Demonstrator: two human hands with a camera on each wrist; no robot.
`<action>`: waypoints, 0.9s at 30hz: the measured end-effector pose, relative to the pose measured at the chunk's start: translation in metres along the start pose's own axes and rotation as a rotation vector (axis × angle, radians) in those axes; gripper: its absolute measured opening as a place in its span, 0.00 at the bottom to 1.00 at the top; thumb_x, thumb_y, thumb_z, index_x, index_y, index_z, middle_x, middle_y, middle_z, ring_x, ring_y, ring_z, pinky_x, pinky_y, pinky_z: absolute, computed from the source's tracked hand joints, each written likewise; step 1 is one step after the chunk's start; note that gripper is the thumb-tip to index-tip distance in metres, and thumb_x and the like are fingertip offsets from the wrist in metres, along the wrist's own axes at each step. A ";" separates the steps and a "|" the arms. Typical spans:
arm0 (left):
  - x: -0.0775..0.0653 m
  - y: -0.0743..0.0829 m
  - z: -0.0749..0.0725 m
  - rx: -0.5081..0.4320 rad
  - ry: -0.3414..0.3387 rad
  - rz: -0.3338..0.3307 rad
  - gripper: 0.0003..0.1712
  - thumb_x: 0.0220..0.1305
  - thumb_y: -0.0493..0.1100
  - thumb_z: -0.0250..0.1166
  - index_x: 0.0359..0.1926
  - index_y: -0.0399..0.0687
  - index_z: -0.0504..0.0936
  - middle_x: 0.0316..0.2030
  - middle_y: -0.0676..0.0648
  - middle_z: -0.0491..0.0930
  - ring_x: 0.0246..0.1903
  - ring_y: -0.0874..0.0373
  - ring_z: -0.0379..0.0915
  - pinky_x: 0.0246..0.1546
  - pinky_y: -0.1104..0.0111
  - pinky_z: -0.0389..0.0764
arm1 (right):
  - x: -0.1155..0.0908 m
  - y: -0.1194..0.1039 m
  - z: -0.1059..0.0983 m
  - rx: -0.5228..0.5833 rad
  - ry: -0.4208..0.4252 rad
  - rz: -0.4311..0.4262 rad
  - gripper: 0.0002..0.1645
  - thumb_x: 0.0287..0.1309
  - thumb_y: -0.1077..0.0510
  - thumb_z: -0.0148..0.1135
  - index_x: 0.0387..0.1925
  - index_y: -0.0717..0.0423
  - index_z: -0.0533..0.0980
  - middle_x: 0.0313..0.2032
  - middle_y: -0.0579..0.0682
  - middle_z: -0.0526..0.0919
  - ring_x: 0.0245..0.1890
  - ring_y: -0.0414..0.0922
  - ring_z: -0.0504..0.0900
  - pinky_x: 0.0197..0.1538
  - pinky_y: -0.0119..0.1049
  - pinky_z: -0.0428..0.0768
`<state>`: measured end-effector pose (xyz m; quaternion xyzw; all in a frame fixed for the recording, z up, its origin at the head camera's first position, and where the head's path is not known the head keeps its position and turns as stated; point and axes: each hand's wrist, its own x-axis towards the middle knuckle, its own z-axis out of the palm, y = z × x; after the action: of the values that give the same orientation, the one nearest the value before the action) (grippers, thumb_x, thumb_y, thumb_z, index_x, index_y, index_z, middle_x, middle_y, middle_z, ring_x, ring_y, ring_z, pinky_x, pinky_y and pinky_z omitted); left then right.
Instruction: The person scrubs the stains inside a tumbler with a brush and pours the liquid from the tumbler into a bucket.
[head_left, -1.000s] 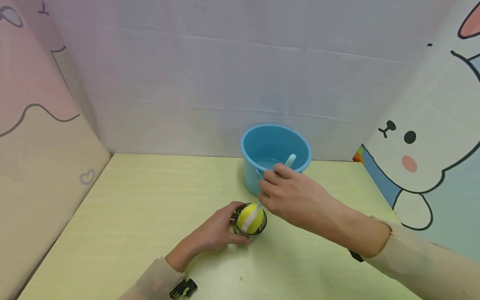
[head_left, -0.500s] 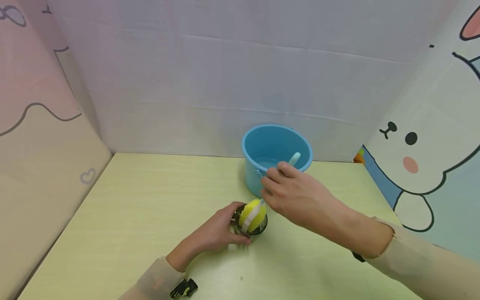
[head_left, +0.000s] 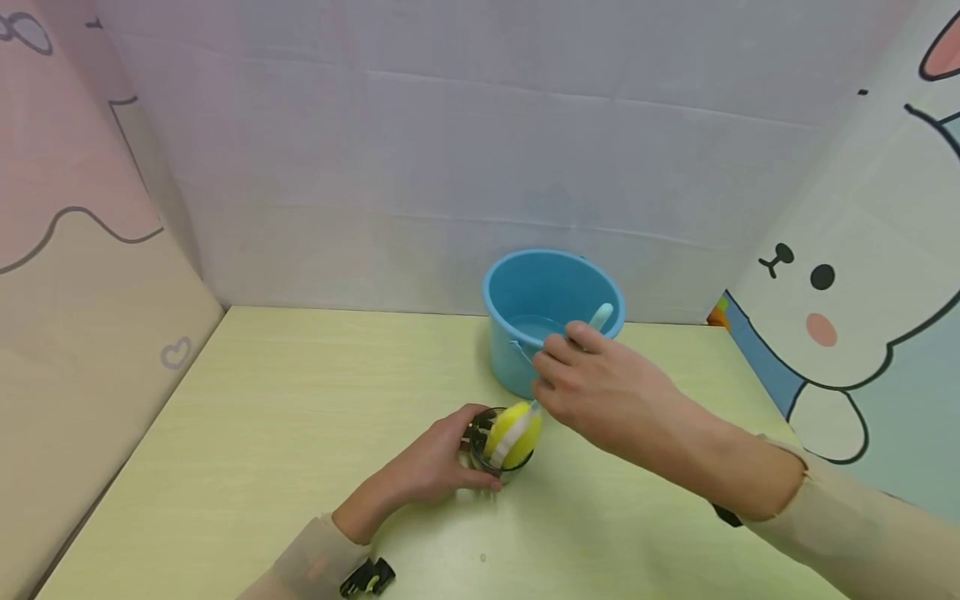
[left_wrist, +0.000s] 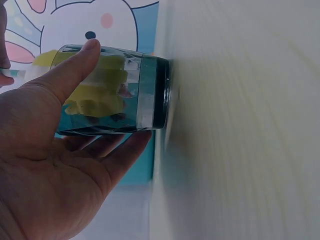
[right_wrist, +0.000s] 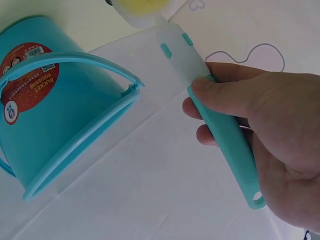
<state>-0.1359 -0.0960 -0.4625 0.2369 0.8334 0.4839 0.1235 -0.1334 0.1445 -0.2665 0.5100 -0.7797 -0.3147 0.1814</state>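
My left hand (head_left: 431, 458) grips a dark, see-through glass (left_wrist: 115, 90) from its left side, thumb on one side and fingers on the other. The glass stands upright on the table, its base at or very near the surface. In my right hand (head_left: 592, 383) is a cup brush with a teal and white handle (right_wrist: 220, 125), pinched between thumb and fingers. The brush's yellow and white sponge head (head_left: 515, 435) sits inside the glass and sticks out above the rim. Its handle slants up to the right, partly hidden by my fingers in the head view.
A light blue bucket (head_left: 502, 350) with a handle and a red label (right_wrist: 30, 75) stands just behind the glass, seemingly with some water in it. The pale wooden table (head_left: 315, 375) meets a hanging white cloth (head_left: 375, 167) at the back.
My right hand has shifted slightly right, tilting the brush handle further right. The sponge head has turned and leaned toward the glass's right side. My left hand and the glass stay put.
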 end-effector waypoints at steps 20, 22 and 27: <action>0.000 0.001 0.001 -0.048 -0.015 -0.002 0.52 0.53 0.46 0.87 0.73 0.47 0.68 0.61 0.52 0.78 0.60 0.56 0.77 0.63 0.58 0.79 | 0.001 -0.003 -0.002 0.013 0.076 -0.016 0.16 0.57 0.51 0.83 0.41 0.51 0.84 0.39 0.51 0.81 0.43 0.53 0.73 0.53 0.47 0.71; 0.000 0.001 0.001 -0.050 -0.016 -0.004 0.52 0.52 0.47 0.87 0.73 0.47 0.68 0.60 0.53 0.78 0.59 0.57 0.78 0.63 0.59 0.80 | 0.001 -0.003 -0.002 0.014 0.085 -0.010 0.16 0.57 0.52 0.83 0.42 0.51 0.84 0.39 0.52 0.81 0.43 0.53 0.73 0.53 0.47 0.71; -0.001 0.001 0.001 -0.055 -0.017 -0.011 0.51 0.53 0.48 0.87 0.73 0.47 0.68 0.58 0.53 0.78 0.58 0.57 0.78 0.62 0.59 0.80 | 0.001 -0.002 -0.001 0.014 0.089 0.009 0.17 0.57 0.52 0.83 0.43 0.52 0.84 0.39 0.52 0.81 0.43 0.54 0.74 0.53 0.48 0.72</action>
<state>-0.1348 -0.0955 -0.4621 0.2328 0.8199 0.5040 0.1399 -0.1325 0.1426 -0.2672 0.5212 -0.7754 -0.2855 0.2135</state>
